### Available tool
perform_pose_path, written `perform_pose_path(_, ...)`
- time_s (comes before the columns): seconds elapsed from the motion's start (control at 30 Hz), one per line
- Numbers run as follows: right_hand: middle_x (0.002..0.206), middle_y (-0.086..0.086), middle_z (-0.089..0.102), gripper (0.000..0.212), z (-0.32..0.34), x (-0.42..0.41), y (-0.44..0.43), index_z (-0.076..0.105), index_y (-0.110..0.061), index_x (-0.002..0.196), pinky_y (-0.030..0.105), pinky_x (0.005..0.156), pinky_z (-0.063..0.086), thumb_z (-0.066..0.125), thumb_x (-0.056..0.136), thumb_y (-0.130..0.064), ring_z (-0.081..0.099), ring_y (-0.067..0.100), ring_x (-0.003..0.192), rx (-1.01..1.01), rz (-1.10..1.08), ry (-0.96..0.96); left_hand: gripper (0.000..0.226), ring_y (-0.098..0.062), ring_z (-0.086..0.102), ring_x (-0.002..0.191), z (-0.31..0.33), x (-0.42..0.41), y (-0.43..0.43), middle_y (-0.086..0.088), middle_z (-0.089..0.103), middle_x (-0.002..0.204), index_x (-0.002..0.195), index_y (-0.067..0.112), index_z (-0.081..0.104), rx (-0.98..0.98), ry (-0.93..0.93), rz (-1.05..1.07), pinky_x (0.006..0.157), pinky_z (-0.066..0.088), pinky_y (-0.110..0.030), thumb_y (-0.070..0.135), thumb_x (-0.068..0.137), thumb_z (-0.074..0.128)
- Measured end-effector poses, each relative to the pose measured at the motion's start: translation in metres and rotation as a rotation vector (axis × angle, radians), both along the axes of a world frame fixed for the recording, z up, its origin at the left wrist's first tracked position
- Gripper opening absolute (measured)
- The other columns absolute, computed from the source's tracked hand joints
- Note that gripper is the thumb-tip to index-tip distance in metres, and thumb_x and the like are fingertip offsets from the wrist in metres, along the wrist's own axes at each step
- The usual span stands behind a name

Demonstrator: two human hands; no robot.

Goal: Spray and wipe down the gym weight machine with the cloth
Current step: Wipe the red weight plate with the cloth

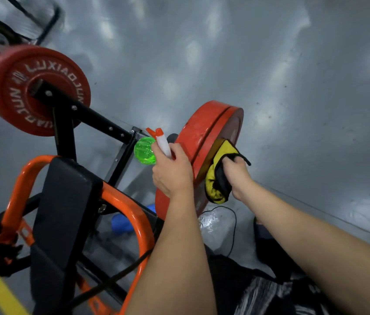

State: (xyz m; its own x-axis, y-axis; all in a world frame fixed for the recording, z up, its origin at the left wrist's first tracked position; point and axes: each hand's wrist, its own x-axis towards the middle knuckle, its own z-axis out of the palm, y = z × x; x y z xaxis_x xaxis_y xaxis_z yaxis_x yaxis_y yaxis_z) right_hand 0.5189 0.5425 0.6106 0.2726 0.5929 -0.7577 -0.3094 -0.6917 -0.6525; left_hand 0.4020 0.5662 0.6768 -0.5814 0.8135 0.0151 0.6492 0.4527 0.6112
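Right of near red plate: open floor, plenty of room. Left side was tight: black bar, orange frame & black pad blocked the way toward far plate. Thin cable lay on floor below near plate.

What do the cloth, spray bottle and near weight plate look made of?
The cloth looks like soft fabric, yellow and black, bunched in folds. The spray bottle seems glossy translucent green plastic. The near weight plate is probably rubber-coated: matt orange-red, scuffed rim.
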Motion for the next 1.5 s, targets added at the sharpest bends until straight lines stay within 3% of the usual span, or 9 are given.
perform_pose_path(0.13,0.082,0.001,0.062,0.018,0.029,0.007,0.014,0.058,-0.021,0.091,0.031,0.07,0.05,0.046,0.095,-0.008,0.06,0.02,0.078,0.161,-0.12,-0.045,0.033,-0.04,0.061,0.078,-0.003,-0.001,0.001,-0.011,0.063,0.074,0.126,0.026,0.053,0.002,0.012,-0.001,0.073,0.041,-0.043,0.044,0.099,0.044)
perform_pose_path(0.33,0.109,0.007,0.068,0.031,0.049,-0.01,0.0,0.061,-0.017,0.104,0.031,0.087,0.046,0.048,0.08,-0.031,0.062,0.023,0.099,0.29,-0.013,-0.329,0.033,-0.039,0.059,0.076,-0.004,0.0,0.0,-0.01,0.059,0.072,0.128,0.027,0.051,0.009,0.029,0.013,0.072,0.04,-0.043,0.043,0.099,0.044)
perform_pose_path(0.43,0.08,0.011,0.063,0.02,0.04,-0.037,-0.049,0.057,-0.01,0.076,0.032,0.071,0.039,0.057,0.085,-0.027,0.057,0.026,0.073,0.173,0.175,-0.352,0.033,-0.043,0.061,0.079,-0.001,0.003,-0.001,-0.015,0.062,0.075,0.126,0.026,0.052,0.026,0.043,0.003,0.073,0.044,-0.047,0.043,0.099,0.045)
perform_pose_path(0.57,0.054,-0.006,0.038,0.045,0.04,-0.041,-0.059,0.036,-0.018,0.055,0.029,0.06,0.028,0.062,0.089,-0.003,0.039,0.005,0.048,0.165,0.191,-0.28,0.034,-0.044,0.062,0.083,-0.004,0.002,-0.001,-0.019,0.066,0.08,0.126,0.025,0.051,0.022,0.043,0.011,0.078,0.046,-0.048,0.044,0.098,0.044)
perform_pose_path(0.77,0.073,0.01,0.051,0.036,0.06,0.005,0.003,0.039,-0.02,0.061,0.031,0.063,0.029,0.059,0.087,-0.005,0.044,0.023,0.07,0.397,0.062,-0.464,0.033,-0.04,0.061,0.077,-0.008,0.0,-0.001,-0.012,0.062,0.074,0.12,0.026,0.051,0.01,0.048,0.016,0.079,0.052,-0.05,0.047,0.097,0.041)
perform_pose_path(0.87,0.097,0.014,0.064,0.007,0.041,0.011,0.002,0.06,-0.006,0.086,0.03,0.075,0.04,0.058,0.093,-0.008,0.057,0.027,0.089,0.376,0.125,-0.421,0.032,-0.039,0.061,0.077,-0.006,0.001,-0.001,-0.011,0.062,0.073,0.119,0.027,0.051,0.004,0.048,0.014,0.079,0.052,-0.05,0.048,0.097,0.041)
perform_pose_path(0.97,0.102,0.008,0.066,0.013,0.029,0.013,-0.001,0.063,-0.006,0.105,0.029,0.079,0.04,0.056,0.098,-0.014,0.056,0.024,0.093,0.238,0.15,-0.308,0.03,-0.04,0.062,0.079,-0.004,0.002,-0.002,-0.011,0.063,0.075,0.12,0.027,0.052,0.0,0.033,0.021,0.08,0.051,-0.049,0.045,0.099,0.043)
perform_pose_path(1.13,0.085,0.007,0.056,0.015,0.029,0.024,0.002,0.052,-0.021,0.086,0.034,0.07,0.044,0.048,0.099,-0.017,0.056,0.025,0.081,0.105,0.135,-0.041,0.028,-0.04,0.062,0.076,-0.003,0.001,-0.006,-0.01,0.063,0.072,0.12,0.028,0.052,0.02,0.015,0.012,0.078,0.052,-0.05,0.043,0.098,0.043)
perform_pose_path(1.5,0.085,0.007,0.055,0.012,0.027,0.015,-0.008,0.052,-0.017,0.088,0.036,0.071,0.044,0.047,0.099,-0.015,0.054,0.024,0.079,0.082,0.135,-0.07,0.028,-0.031,0.052,0.074,-0.012,-0.017,-0.031,0.007,0.048,0.062,0.128,0.025,0.056,0.027,-0.099,0.129,0.076,0.042,-0.042,0.032,0.102,0.048)
